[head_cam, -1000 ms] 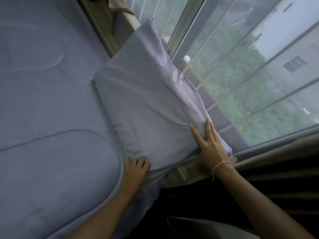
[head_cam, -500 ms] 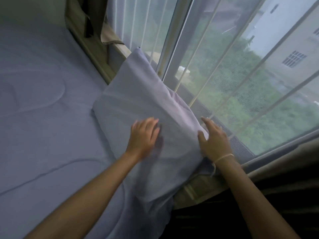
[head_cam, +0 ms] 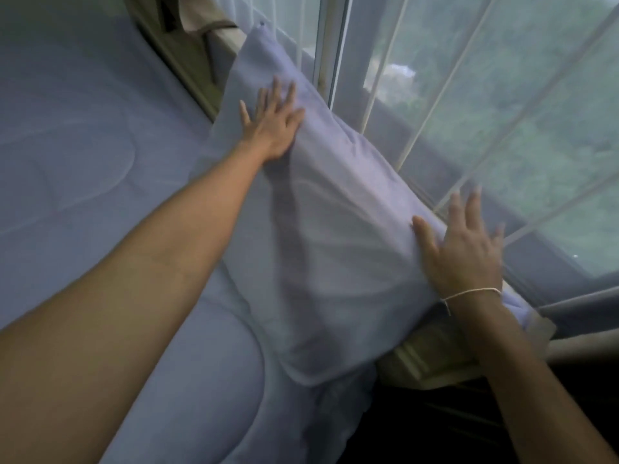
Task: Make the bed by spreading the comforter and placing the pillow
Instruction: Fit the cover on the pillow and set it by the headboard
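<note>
Hands flat and fingers spread, a person presses a lavender pillow (head_cam: pixel 335 256) that leans against the barred window (head_cam: pixel 502 112) at the edge of the bed. Left hand (head_cam: pixel 273 123) lies on the pillow's far upper part; right hand (head_cam: pixel 464 249) rests on its near window-side edge. Matching comforter (head_cam: pixel 100 155) lies spread beneath it.

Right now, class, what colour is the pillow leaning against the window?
Plain pale lavender-blue, no pattern; the pillow shows best in the head view.
</note>
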`<control>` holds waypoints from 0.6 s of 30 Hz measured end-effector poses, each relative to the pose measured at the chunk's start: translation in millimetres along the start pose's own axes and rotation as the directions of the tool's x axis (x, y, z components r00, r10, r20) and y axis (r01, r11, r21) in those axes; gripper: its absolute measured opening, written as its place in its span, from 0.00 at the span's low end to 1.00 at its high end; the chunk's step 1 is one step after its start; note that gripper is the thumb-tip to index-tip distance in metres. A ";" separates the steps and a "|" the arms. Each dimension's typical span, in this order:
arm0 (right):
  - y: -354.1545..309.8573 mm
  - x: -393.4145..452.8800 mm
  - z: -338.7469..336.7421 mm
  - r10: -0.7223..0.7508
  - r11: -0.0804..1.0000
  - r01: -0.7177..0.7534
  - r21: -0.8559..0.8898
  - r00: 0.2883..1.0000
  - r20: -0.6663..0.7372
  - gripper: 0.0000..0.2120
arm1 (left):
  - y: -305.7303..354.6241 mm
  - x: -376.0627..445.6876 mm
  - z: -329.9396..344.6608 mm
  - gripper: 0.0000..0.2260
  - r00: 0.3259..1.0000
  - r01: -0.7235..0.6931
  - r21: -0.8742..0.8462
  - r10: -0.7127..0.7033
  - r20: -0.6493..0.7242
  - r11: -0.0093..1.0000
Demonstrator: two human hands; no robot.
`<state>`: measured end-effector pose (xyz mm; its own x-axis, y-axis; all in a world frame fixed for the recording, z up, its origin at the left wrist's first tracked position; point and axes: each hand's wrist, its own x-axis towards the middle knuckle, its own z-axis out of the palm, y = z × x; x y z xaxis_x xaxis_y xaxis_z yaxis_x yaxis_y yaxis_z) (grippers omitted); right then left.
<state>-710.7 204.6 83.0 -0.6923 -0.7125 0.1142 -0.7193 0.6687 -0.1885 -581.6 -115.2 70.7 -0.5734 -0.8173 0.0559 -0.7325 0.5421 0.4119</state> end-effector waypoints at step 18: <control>-30.4 -144.3 178.8 -0.697 0.574 0.777 -0.260 0.630 0.344 0.33 | -117.5 -181.8 124.9 0.27 0.916 0.362 -0.094 -0.336 0.219 0.927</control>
<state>-578.6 249.0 -102.2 0.0850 -0.9876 -0.1320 -0.9656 -0.1143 0.2337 -437.1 -5.8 -101.5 -0.3600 -0.8880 -0.2862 -0.8525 0.1884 0.4877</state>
